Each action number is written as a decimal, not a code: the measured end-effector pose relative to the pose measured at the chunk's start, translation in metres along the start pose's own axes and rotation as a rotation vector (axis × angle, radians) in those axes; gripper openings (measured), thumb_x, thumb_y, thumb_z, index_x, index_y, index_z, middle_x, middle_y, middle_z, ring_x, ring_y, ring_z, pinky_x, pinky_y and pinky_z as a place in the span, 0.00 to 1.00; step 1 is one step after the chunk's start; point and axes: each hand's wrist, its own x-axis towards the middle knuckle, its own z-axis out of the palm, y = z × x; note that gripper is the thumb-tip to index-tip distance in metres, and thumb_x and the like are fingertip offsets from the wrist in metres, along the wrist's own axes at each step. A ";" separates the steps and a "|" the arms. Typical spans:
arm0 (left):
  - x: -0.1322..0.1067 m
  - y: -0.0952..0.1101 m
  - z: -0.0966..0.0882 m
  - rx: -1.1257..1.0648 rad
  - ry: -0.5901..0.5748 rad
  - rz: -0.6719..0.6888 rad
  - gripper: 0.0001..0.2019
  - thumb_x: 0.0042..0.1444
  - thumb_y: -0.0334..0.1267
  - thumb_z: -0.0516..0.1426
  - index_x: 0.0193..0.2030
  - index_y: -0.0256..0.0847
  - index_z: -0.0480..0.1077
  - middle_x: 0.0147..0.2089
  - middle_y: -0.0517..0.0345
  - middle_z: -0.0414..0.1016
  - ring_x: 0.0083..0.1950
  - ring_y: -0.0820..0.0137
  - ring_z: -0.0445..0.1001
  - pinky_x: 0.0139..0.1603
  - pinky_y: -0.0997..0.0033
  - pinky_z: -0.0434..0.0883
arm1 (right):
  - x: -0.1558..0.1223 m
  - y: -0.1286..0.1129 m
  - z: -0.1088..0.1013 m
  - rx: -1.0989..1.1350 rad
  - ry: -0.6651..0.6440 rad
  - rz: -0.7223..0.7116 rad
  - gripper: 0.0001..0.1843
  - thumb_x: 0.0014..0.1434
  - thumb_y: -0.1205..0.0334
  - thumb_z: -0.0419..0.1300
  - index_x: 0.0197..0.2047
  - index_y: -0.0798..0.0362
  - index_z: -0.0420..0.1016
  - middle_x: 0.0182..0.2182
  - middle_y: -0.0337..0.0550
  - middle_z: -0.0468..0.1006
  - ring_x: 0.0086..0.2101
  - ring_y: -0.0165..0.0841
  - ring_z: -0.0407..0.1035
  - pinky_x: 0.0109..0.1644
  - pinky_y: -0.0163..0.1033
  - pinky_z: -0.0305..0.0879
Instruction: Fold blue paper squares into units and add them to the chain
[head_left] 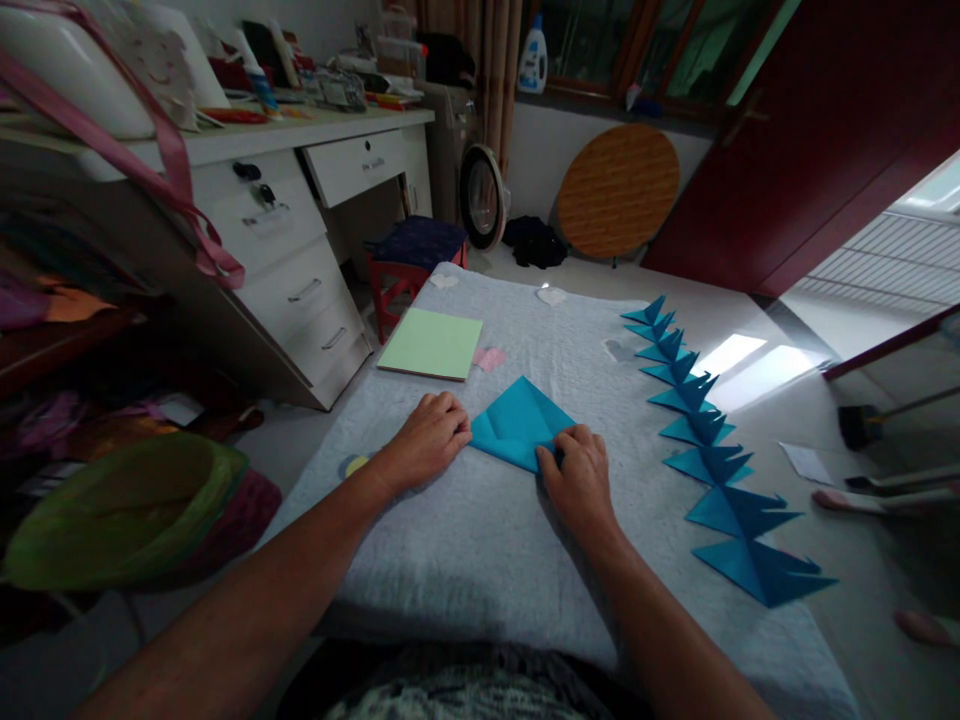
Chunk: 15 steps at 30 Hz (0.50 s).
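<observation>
A folded blue paper sheet (pixel 519 422) lies on the grey cloth-covered surface (pixel 480 530) between my hands. My left hand (pixel 429 437) rests at the paper's left corner with its fingers curled, pressing the edge. Fingers bent, my right hand (pixel 577 478) pinches the paper's near right corner. To the right, a row of several finished blue folded pieces (pixel 712 460) runs from far to near along the cloth's edge.
A pad of light green paper (pixel 431 343) lies at the far left of the cloth, with a small pink scrap (pixel 489 359) beside it. A white desk with drawers (pixel 300 250) stands to the left, a red stool (pixel 401 270) beyond. A green bag (pixel 120 505) sits lower left.
</observation>
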 end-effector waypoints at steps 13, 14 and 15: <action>-0.002 0.002 -0.003 -0.012 -0.043 -0.019 0.10 0.63 0.43 0.54 0.35 0.41 0.69 0.44 0.53 0.67 0.47 0.60 0.63 0.53 0.57 0.63 | -0.002 0.001 -0.005 0.002 -0.012 0.010 0.09 0.59 0.63 0.60 0.27 0.51 0.70 0.37 0.48 0.73 0.40 0.43 0.63 0.45 0.47 0.58; -0.002 0.002 -0.002 -0.007 -0.043 -0.019 0.10 0.63 0.43 0.54 0.35 0.41 0.69 0.44 0.53 0.67 0.47 0.60 0.63 0.53 0.57 0.63 | -0.002 0.001 -0.004 0.000 -0.016 0.012 0.09 0.59 0.63 0.60 0.27 0.51 0.70 0.36 0.48 0.73 0.40 0.43 0.63 0.45 0.47 0.58; -0.002 0.002 -0.002 0.000 -0.038 -0.020 0.10 0.64 0.43 0.54 0.35 0.41 0.69 0.43 0.53 0.67 0.47 0.60 0.63 0.53 0.57 0.63 | -0.001 0.002 -0.004 -0.002 -0.017 0.016 0.09 0.60 0.63 0.60 0.27 0.51 0.70 0.36 0.48 0.73 0.40 0.43 0.63 0.45 0.47 0.58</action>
